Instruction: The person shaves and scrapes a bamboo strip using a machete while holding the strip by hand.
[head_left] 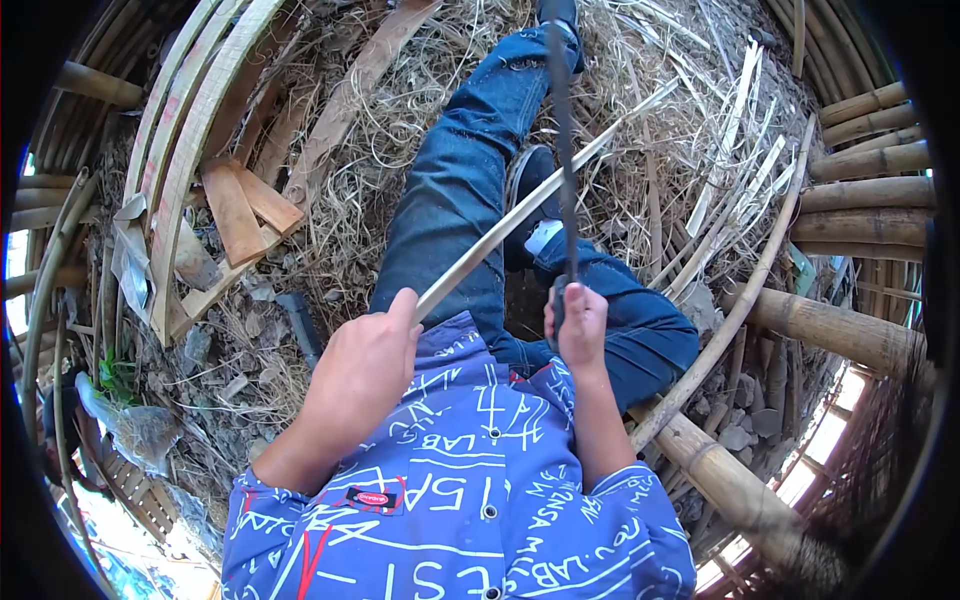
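In the head view my left hand is closed around the near end of a long, pale bamboo strip. The strip slants up and away to the right, over my jeans-clad legs. My right hand grips the handle of a long, dark-bladed knife, its blade pointing away from me. Blade and strip cross in the picture near my shoe; whether they touch I cannot tell.
Shavings cover the ground around my legs. Curved wooden slats and board offcuts lie at left. Split strips, a long bent pole and thick bamboo poles are at right. A dark handle-like object lies by my left hand.
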